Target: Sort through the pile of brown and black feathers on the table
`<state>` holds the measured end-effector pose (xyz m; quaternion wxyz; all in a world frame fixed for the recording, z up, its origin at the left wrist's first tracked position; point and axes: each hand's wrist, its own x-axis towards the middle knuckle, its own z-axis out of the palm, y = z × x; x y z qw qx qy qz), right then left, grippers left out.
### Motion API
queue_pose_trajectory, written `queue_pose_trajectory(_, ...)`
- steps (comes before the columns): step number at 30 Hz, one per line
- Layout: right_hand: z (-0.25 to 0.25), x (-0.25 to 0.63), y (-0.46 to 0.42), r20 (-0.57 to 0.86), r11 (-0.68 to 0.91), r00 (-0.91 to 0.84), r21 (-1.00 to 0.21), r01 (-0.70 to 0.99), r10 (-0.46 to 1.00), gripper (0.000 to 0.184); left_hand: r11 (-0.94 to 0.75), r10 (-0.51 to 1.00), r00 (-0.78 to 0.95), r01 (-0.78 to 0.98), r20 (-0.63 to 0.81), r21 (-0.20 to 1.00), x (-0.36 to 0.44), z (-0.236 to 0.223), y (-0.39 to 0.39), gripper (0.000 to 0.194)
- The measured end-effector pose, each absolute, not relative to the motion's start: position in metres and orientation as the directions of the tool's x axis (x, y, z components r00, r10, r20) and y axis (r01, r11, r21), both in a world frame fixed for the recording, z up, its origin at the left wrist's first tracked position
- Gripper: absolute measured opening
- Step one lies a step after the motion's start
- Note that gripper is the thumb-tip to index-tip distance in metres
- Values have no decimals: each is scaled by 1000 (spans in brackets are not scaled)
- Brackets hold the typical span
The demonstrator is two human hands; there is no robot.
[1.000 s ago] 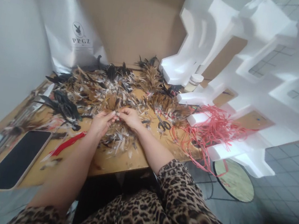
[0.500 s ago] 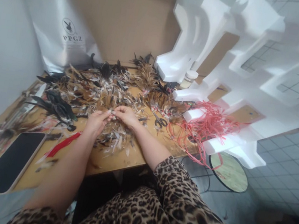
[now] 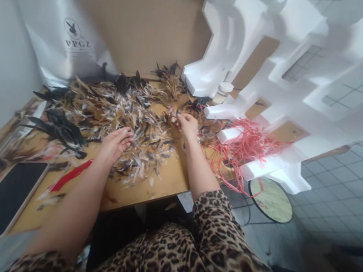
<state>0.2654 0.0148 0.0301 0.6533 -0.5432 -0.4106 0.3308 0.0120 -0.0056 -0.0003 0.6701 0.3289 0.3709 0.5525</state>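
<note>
My left hand [image 3: 116,145] hovers over the near side of the feather pile [image 3: 103,110], its fingers loosely curled and slightly apart, with nothing visible in them. The pile is brown, white and black feathers spread over the wooden table [image 3: 145,190]. Farther right, my right hand [image 3: 189,127] has thumb and fingers pinched together beside a row of feather bundles with pinkish ties. Whatever lies between those fingertips is too small to make out. Scissors [image 3: 184,146] lie mostly hidden under my right wrist.
Red-pink strips [image 3: 247,142] hang over white foam packing [image 3: 294,89] on the right, near a lidded jar [image 3: 222,94]. At left lie a phone [image 3: 1,204], a red ribbon bundle [image 3: 70,176] and black feathers [image 3: 57,128]. A silver bag [image 3: 53,33] stands behind.
My hands were together over the pile, fingertips meeting. Now they are apart: the right has moved right and away from me, partly covering the scissors. The view has shifted slightly right.
</note>
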Motion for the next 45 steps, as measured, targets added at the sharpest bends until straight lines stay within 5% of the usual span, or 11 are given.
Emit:
queue_pose_trajectory(7,-1,319,22,47,-191,603,-927,324,796,19,203,974,180,-442,-135,874,12,0,-7,25)
queue_pose_trajectory(15,-10,319,20,6,-272,569,-874,403,823,16,149,988,108,-487,-110,861,6,2,-3,23)
queue_pose_trajectory(25,25,305,-1,217,10,572,-940,342,791,27,120,992,49,-653,-116,747,-8,5,4,12)
queue_pose_trajectory(30,43,267,-18,385,209,378,-879,429,842,26,128,984,13,-742,-176,658,-18,8,7,15)
queue_pose_trajectory(37,32,202,-10,255,258,-79,-813,523,964,17,112,983,-5,-778,-184,618,-23,7,7,14)
queue_pose_trajectory(45,17,157,14,191,300,-231,-653,695,954,15,144,982,31,-762,-186,632,-22,7,5,10)
